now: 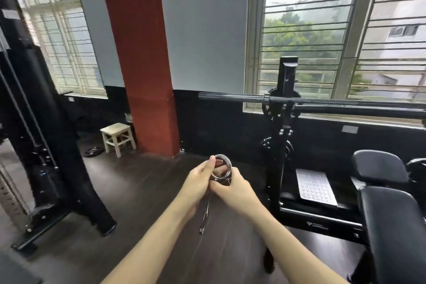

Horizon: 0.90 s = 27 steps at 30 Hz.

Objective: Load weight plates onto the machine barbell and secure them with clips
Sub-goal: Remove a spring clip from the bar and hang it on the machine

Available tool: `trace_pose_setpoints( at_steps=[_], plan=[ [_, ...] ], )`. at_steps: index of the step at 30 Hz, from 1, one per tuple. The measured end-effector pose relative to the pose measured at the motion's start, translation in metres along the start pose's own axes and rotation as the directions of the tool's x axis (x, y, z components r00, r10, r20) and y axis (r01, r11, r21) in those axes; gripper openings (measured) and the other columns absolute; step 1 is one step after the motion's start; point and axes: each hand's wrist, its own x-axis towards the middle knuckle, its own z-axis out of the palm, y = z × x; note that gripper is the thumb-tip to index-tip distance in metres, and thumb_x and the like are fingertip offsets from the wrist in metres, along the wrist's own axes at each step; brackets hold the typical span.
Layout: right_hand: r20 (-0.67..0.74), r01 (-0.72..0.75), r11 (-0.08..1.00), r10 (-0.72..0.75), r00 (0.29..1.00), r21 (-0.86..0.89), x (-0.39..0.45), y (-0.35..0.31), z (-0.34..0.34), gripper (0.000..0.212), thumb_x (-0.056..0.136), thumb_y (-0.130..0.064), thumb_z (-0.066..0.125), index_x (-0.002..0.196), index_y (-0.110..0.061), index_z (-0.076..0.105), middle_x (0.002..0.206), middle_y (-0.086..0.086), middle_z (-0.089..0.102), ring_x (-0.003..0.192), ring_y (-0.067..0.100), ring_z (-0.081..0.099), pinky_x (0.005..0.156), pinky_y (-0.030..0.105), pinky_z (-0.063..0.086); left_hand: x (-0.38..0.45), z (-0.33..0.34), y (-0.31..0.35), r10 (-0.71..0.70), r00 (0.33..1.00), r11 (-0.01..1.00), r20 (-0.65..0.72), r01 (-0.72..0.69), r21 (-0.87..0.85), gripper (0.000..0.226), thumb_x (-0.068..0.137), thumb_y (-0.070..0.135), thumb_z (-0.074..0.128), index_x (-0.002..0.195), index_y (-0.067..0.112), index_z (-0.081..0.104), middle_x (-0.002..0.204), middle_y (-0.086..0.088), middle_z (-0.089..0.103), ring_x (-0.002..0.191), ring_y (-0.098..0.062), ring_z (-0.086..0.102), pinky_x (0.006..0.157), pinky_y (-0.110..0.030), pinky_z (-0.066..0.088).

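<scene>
Left hand [198, 178] and right hand [232, 188] meet at waist height over the dark wooden floor [143, 191], both curled around a chrome spring clip [221, 166]. The left thumb and fingers pinch the coil's near side, while the right hand grips it from below and to the right. The clip's two long handles [205, 212] hang down between the wrists. Beyond the hands, the barbell [232, 96] rests on a black rack upright [284, 108], its bare sleeve end pointing left, well apart from the clip. Small black plates [268, 145] sit on pegs on the upright. A padded black bench [396, 226] stands at right, with a white sheet [315, 188] on the machine base. A pale wooden stool [117, 137] stands beside a red pillar [138, 53], a plate [92, 151] lying on the floor next to it.
</scene>
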Motion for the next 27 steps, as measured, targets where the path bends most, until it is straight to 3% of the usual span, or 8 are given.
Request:
trace_pose_setpoints(
  at_steps=[6,10,14,17,19,22,24,27],
  plan=[
    [-0.118,-0.078,0.994,0.087,0.989,0.076,0.13,-0.014,0.003,0.043,0.075,-0.048,0.071,0.109,-0.028,0.055,0.101,-0.011,0.07,0.094,0.006,0.066,0.081,0.029,0.054,0.14,-0.019,0.001,-0.039,0.992,0.999,0.121,0.034,0.04,0.041,0.105,0.042,0.045,0.118,0.01,0.066,0.108,-0.006,0.078,0.104,-0.025,0.073,0.095,-0.042,0.056],
    [-0.253,-0.071,0.964,0.138,0.958,0.255,0.231,-0.022,-0.023,0.062,0.063,-0.063,0.076,0.106,-0.023,0.053,0.099,-0.003,0.069,0.084,0.014,0.063,0.066,0.032,0.046,0.241,-0.017,0.008,-0.083,0.97,0.956,0.227,0.014,0.293,0.048,0.103,0.057,0.035,0.117,0.024,0.066,0.108,0.005,0.076,0.104,-0.016,0.07,0.078,-0.029,0.056],
    [-0.448,0.018,0.954,0.123,0.886,0.298,0.356,-0.031,-0.081,0.075,0.062,-0.066,0.075,0.11,-0.011,0.056,0.087,-0.002,0.059,0.075,0.017,0.053,0.057,0.029,0.037,0.358,0.005,0.032,-0.059,0.928,0.862,0.368,-0.138,0.487,0.051,0.097,0.066,0.035,0.11,0.027,0.064,0.098,0.007,0.074,0.085,-0.009,0.069,0.07,-0.026,0.053],
    [-0.505,0.076,0.939,0.11,0.856,0.335,0.438,-0.037,-0.124,0.089,0.059,-0.071,0.075,0.12,-0.009,0.056,0.094,0.005,0.062,0.078,0.019,0.054,0.051,0.025,0.033,0.441,0.027,0.051,0.059,0.895,0.777,0.442,-0.319,0.543,0.036,0.101,0.054,0.043,0.11,0.025,0.063,0.086,0.007,0.07,0.071,-0.007,0.065,0.062,-0.023,0.048],
    [-0.528,0.084,0.928,0.131,0.839,0.364,0.48,-0.048,-0.151,0.077,0.071,-0.061,0.076,0.12,-0.004,0.056,0.079,0.003,0.059,0.06,0.013,0.052,0.044,0.023,0.032,0.495,0.045,0.064,0.133,0.875,0.732,0.466,-0.404,0.549,0.035,0.105,0.043,0.041,0.11,0.018,0.065,0.081,0.004,0.063,0.069,-0.009,0.058,0.061,-0.025,0.044],
    [-0.528,0.049,0.935,0.155,0.835,0.352,0.533,-0.068,-0.186,0.034,0.092,-0.039,0.068,0.1,-0.008,0.056,0.041,-0.011,0.048,0.038,0.006,0.041,0.038,0.019,0.032,0.569,0.07,0.08,0.185,0.851,0.693,0.491,-0.467,0.549,0.039,0.107,0.039,0.036,0.118,0.017,0.066,0.1,0.002,0.064,0.097,-0.016,0.06,0.087,-0.035,0.048],
    [-0.537,0.042,0.935,0.166,0.827,0.353,0.562,-0.079,-0.207,0.028,0.097,-0.034,0.064,0.09,-0.009,0.055,0.051,-0.006,0.056,0.041,0.006,0.045,0.042,0.02,0.036,0.613,0.086,0.086,0.18,0.841,0.706,0.51,-0.471,0.528,0.039,0.108,0.039,0.035,0.121,0.017,0.065,0.108,0.004,0.063,0.104,-0.016,0.058,0.09,-0.035,0.045],
    [-0.581,0.032,0.93,0.202,0.789,0.366,0.613,-0.085,-0.234,0.032,0.099,-0.031,0.061,0.112,-0.003,0.058,0.079,0.004,0.056,0.051,0.01,0.043,0.052,0.024,0.04,0.68,0.109,0.09,0.218,0.824,0.719,0.522,-0.497,0.486,0.041,0.108,0.039,0.034,0.109,0.015,0.067,0.094,0.006,0.062,0.092,-0.015,0.058,0.075,-0.032,0.044]
  ],
)
